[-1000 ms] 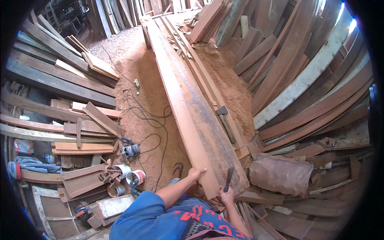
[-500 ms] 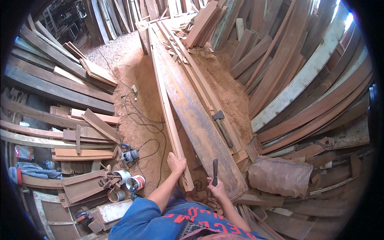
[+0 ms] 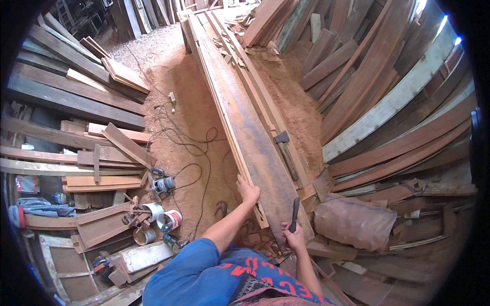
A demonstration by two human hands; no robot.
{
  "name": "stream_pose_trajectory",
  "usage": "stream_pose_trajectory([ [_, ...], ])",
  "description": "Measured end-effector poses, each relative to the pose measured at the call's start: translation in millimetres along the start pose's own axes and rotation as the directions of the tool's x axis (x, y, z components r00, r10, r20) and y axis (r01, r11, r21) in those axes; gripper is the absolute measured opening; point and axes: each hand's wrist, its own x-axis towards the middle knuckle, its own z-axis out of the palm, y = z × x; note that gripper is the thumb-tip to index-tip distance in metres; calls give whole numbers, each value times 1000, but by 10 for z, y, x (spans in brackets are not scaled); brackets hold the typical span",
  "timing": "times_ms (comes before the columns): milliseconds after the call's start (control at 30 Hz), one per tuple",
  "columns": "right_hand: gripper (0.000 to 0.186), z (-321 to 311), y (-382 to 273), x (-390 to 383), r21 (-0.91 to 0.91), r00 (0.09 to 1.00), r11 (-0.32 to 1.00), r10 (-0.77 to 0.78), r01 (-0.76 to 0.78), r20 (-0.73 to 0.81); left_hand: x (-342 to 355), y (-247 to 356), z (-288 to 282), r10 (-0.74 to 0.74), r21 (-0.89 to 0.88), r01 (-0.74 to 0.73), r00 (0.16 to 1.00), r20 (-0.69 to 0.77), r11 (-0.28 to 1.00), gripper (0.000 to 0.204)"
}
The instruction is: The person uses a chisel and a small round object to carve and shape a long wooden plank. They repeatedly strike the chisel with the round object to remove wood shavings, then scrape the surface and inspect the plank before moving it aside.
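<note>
Left hand (image 3: 248, 193) partly closed over the long wooden board (image 3: 227, 125), near its near end; the board lies along the left edge of the table (image 3: 250, 132); right hand (image 3: 293, 237) closed around a dark, narrow tool (image 3: 295, 211), which points upward; 1 hatchet (image 3: 282, 137) rests along the table's right side.

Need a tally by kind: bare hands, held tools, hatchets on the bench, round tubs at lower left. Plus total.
Bare hands: 2 (left hand, right hand)
Held tools: 1 (dark slim tool, in the right hand)
Hatchets: 1 (hatchet)
Round tubs: 3 (white tub, red-and-white tub, lowest tub)
Total: 7
</note>
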Motion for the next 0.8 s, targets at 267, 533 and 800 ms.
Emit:
stream_pose_trajectory([
  [267,16,-52,-695,-316,-155,982,981,92,-118,-167,532,234,526,32,25,-31,999,-26,999,96],
  [533,34,-204,-468,-312,-311,974,950,-46,-26,-223,577,392,383,-18,117,6,994,105,993,99],
  [800,49,112,-355,-362,-440,988,892,37,-100,-149,712,575,-186,508,103,-533,838,197,840,77],
])
